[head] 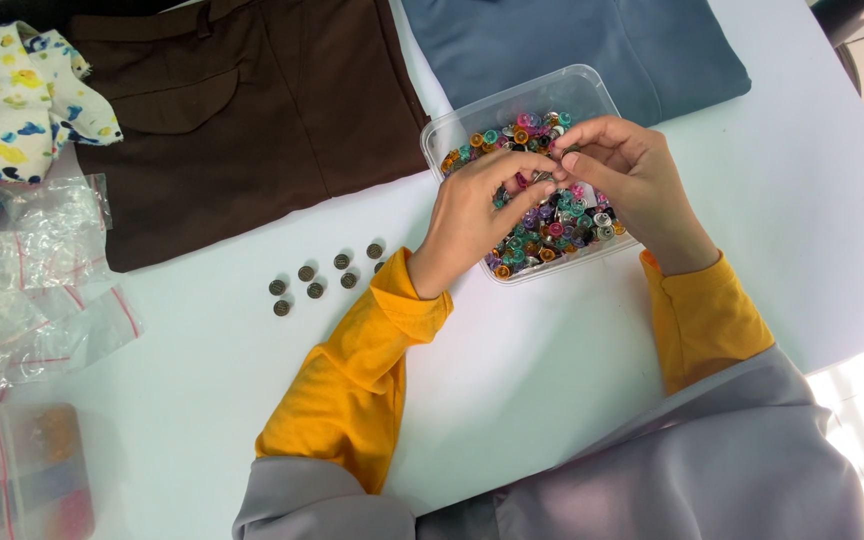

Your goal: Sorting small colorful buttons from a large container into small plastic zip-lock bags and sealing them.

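Hands over a tub of buttons

The left hand (474, 215) and right hand (624, 172) meet fingertip to fingertip above a clear plastic tub (512, 104) of colourful buttons (550, 222). Bronze buttons (324, 276) lie left on the white surface (532, 370), near a brown garment (242, 110).

Scene was bright, evenly lit from above. Desk (202, 400) looked pale bluish-white, shadows soft and short under sleeves. Hard sunlit patch blew out at lower right corner. Faint glare sat on clear plastic bags (22, 280) at left. Focus was sharp centrally, slight softness toward edges.
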